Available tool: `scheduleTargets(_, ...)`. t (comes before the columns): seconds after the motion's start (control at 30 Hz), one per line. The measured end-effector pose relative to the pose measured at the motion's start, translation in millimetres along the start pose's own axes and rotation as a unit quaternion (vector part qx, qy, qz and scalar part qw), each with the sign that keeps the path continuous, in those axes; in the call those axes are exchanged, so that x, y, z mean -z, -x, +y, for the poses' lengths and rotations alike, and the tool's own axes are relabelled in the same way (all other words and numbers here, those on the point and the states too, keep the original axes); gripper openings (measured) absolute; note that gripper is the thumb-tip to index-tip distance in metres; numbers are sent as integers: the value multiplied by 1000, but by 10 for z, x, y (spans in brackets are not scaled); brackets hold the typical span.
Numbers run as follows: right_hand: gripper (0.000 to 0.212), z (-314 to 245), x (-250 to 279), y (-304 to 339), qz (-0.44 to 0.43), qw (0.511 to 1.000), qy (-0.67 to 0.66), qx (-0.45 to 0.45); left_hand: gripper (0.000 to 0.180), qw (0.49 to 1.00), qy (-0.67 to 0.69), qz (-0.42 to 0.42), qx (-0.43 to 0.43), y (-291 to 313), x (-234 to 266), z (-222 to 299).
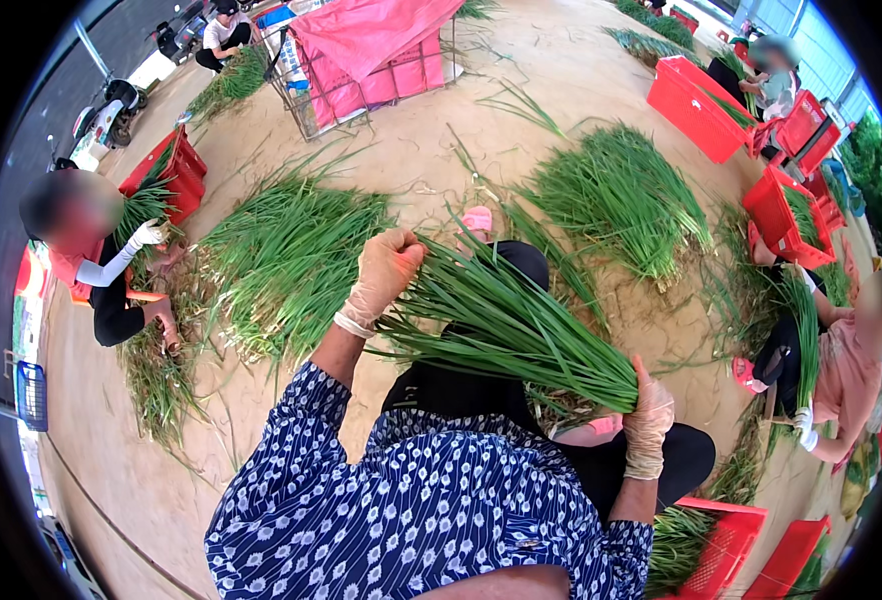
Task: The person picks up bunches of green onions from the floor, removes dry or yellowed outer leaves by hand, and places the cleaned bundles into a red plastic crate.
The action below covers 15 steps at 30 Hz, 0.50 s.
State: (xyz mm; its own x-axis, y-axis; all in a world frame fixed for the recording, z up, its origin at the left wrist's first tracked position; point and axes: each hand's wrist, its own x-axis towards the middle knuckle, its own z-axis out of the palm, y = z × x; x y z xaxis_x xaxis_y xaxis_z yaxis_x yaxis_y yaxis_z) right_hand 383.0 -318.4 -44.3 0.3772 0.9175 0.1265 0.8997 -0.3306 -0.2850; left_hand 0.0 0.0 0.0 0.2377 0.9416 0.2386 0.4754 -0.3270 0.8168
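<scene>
Green onions [506, 325], a long bundle of them, lie slantwise across the person's lap, leaf tips up at the near left and the thicker root end down at the right; the left hand [386, 275], in a thin clear glove, has its fingers clenched around the leaf end, and the right hand [649, 420], gloved the same way, has its fingers wrapped round the root end, so the bundle is held at both ends above the black trousers.

As a judgement: the loose stalks in the middle could slide out, since nothing binds them there and the gloves look slick; too hard a squeeze at the leaf end could bend or bruise the soft leaves; a sideways swing could brush the bundle against the sandy floor [411, 160] and dirty it.

Around: a broad heap of onions [286, 255] lies on the floor to the left, another heap [621, 195] farther off to the right, stray leaves scattered between; a red crate [726, 545] partly filled with greens stands just beside the right knee, and more red crates [696, 105] sit far right; a pink-covered cart [366, 55] stands at the far side. Other people crouch nearby, one at the left with a white glove [146, 235], one at the right holding a bunch [806, 335]; both are well apart from the bundle, though the near crate crowds the right hand's side.
</scene>
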Motion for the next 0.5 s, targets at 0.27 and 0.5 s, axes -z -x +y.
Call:
scheduleTargets(0.27,57,107,-300,69,-235,957,-168,-37,57,974,201,55,87,-257,432,-449)
scheduleTargets(0.5,39,59,-126,-26,-355,910,-198,-83,19,970,161,23,181,111,397,-716)
